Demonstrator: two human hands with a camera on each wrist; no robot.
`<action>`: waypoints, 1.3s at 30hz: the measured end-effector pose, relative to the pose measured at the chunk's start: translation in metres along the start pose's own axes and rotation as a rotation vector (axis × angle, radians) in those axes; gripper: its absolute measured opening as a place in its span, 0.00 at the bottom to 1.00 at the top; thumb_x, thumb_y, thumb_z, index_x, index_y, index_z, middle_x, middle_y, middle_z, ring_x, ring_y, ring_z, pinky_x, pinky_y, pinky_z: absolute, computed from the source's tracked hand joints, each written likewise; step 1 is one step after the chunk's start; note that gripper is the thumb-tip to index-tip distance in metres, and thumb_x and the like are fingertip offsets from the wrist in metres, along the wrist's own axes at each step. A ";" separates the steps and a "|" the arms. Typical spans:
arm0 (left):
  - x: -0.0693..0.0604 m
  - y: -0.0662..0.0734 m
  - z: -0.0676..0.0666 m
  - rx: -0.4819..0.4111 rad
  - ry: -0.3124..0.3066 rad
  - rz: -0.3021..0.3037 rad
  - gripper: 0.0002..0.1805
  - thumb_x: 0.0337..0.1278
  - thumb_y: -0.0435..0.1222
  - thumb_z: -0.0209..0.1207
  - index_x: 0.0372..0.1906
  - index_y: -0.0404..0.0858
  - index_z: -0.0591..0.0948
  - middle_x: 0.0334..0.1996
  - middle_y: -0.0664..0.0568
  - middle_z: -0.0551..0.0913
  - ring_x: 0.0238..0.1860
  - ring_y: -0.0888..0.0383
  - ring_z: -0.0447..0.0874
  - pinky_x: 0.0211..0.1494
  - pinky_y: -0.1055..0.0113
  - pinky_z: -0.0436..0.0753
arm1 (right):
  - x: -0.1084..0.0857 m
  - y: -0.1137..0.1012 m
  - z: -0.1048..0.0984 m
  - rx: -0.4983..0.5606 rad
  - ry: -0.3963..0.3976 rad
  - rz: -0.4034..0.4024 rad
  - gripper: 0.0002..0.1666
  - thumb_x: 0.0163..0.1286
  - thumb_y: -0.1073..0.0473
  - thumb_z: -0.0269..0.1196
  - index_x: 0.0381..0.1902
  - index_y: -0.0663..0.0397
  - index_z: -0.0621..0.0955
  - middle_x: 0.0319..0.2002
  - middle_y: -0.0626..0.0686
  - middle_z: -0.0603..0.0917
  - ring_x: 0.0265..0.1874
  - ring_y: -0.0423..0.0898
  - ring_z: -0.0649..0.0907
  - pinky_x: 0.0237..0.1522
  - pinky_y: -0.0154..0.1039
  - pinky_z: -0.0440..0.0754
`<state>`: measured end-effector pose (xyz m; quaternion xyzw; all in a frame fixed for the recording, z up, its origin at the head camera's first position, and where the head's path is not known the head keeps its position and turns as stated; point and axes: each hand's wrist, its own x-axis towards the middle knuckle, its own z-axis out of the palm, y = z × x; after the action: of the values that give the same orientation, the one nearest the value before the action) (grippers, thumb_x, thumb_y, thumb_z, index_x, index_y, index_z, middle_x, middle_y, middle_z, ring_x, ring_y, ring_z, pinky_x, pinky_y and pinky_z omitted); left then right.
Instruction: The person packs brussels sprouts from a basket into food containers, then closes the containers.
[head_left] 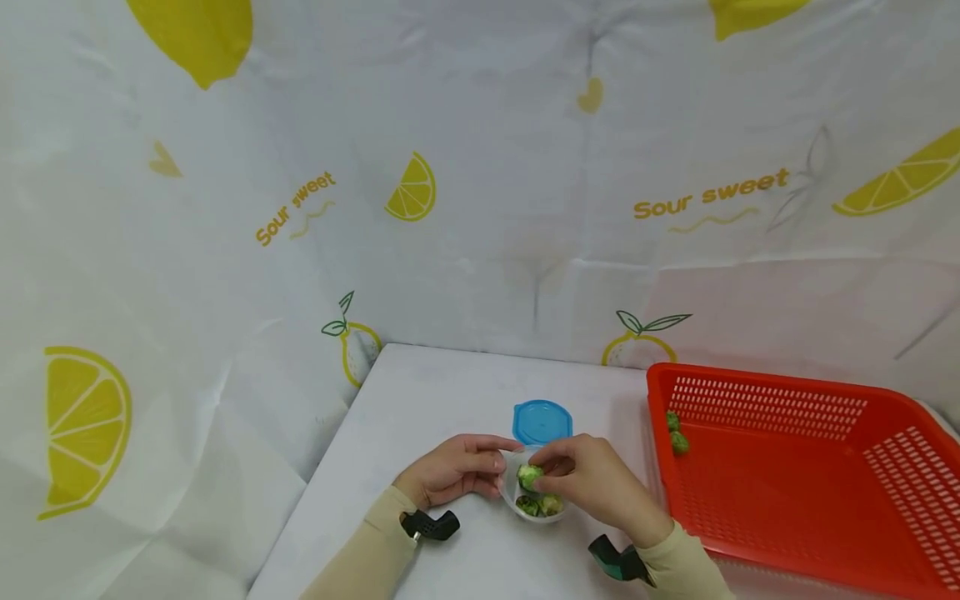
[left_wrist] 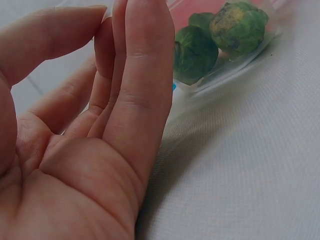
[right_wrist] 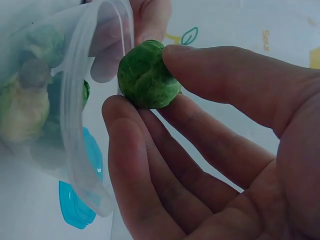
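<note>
My right hand (head_left: 596,479) pinches a green Brussels sprout (right_wrist: 147,75) between thumb and fingertips, beside the rim of a clear plastic container (right_wrist: 75,115) in the right wrist view. From the head, that sprout appears over the container's opening. Several other sprouts (head_left: 528,505) lie inside, and they show through the translucent wall (left_wrist: 240,65) in the left wrist view. My left hand (head_left: 456,468) holds the container's left side at the rim; its fingertips are partly hidden behind the plastic. Just beyond the container lies a blue lid (head_left: 542,422), flat on the table.
A large red perforated basket (head_left: 787,475) stands on the right of the white table (head_left: 442,383). Green sprouts (head_left: 678,442) sit against its left wall. A white cloth printed with lemons (head_left: 495,208) hangs behind the table and along its left side.
</note>
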<state>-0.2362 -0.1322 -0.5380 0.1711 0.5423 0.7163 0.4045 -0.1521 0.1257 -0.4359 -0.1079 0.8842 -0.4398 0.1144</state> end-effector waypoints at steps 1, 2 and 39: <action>0.000 0.000 0.000 0.000 -0.002 -0.001 0.25 0.79 0.32 0.58 0.75 0.35 0.77 0.34 0.54 0.86 0.37 0.62 0.86 0.46 0.69 0.91 | 0.000 0.001 0.001 0.005 -0.005 0.003 0.13 0.65 0.56 0.79 0.46 0.51 0.92 0.38 0.46 0.90 0.37 0.43 0.86 0.38 0.33 0.88; 0.000 0.000 0.001 0.000 -0.004 -0.003 0.25 0.79 0.32 0.59 0.75 0.35 0.77 0.35 0.54 0.86 0.37 0.62 0.85 0.47 0.69 0.91 | 0.000 0.001 0.001 0.010 -0.011 0.007 0.13 0.65 0.56 0.79 0.46 0.51 0.92 0.38 0.46 0.90 0.37 0.43 0.86 0.38 0.34 0.88; -0.003 0.004 0.001 0.009 -0.007 -0.008 0.27 0.79 0.33 0.59 0.77 0.35 0.75 0.35 0.55 0.86 0.37 0.64 0.86 0.46 0.71 0.91 | -0.012 -0.018 -0.012 -0.072 0.039 -0.036 0.13 0.70 0.54 0.76 0.49 0.50 0.92 0.42 0.45 0.92 0.40 0.41 0.88 0.42 0.39 0.92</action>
<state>-0.2354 -0.1345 -0.5335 0.1732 0.5447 0.7116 0.4086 -0.1431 0.1275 -0.4132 -0.1195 0.8995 -0.4116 0.0854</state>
